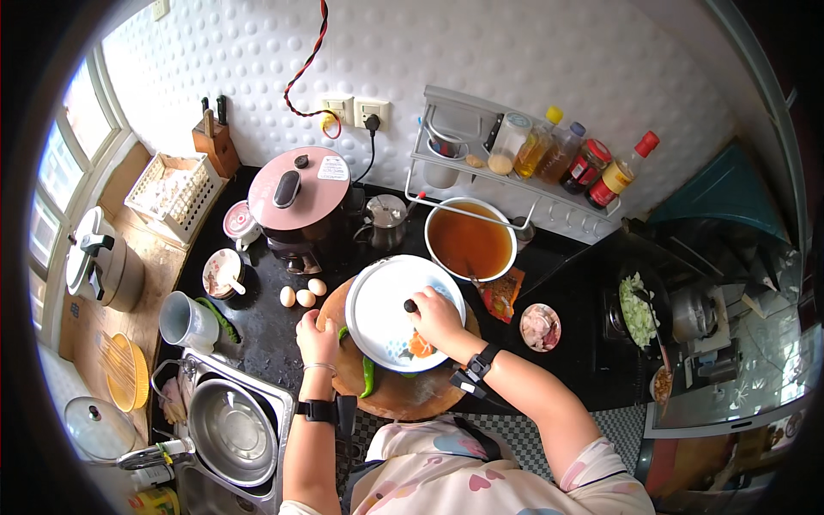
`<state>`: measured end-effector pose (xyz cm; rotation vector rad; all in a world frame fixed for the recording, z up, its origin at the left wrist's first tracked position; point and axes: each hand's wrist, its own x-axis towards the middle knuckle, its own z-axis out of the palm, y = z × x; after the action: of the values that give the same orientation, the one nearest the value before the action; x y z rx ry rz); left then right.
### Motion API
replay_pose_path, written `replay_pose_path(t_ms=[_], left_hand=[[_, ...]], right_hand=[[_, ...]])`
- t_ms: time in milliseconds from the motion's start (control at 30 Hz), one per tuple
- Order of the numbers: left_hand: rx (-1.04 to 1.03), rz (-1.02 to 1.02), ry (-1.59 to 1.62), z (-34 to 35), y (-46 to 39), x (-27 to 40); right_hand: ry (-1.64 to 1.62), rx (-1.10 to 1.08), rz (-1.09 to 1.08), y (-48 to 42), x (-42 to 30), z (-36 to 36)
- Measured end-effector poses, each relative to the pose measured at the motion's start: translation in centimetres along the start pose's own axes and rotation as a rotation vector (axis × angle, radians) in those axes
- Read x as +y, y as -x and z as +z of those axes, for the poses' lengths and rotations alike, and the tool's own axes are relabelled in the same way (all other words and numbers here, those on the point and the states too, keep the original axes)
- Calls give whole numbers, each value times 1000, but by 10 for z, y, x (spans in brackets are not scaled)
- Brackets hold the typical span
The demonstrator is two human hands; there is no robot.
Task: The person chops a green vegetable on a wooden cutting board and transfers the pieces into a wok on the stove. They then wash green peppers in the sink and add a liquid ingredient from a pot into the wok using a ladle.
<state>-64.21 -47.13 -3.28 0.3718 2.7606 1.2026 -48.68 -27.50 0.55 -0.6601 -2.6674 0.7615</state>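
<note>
A white enamel lid [380,296] with a floral print lies over the round wooden cutting board [431,396]; what is beneath it is hidden. My right hand [438,318] grips its black knob from the right. My left hand [317,341] is at the board's left edge with fingers bent; whether they hold anything is unclear. Between that hand and the lid, a green chili pepper [367,378] rests on the board, partly covered. Several eggs [306,297] sit on the black counter just beyond my left hand.
Behind the board stand a pink-lidded electric cooker [302,206] and a basin of brown liquid [472,238]. To the right are a bowl of raw meat [540,327] and a wok of chopped greens [637,312]. A steel basin [232,431] fills the sink at left.
</note>
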Motion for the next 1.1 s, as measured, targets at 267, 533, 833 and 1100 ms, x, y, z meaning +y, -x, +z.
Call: replay_pose_path(t_ms=[267, 533, 833, 1100], left_hand=[[-73, 47, 59, 8, 1, 16], [-161, 51, 47, 19, 11, 66], [-153, 354, 101, 82, 26, 90], [-413, 354, 164, 100, 65, 151]], right_hand=[[81, -18, 23, 2, 14, 6], [9, -12, -21, 6, 22, -1], [56, 184, 384, 14, 84, -62], [-27, 319, 285, -2, 122, -39]])
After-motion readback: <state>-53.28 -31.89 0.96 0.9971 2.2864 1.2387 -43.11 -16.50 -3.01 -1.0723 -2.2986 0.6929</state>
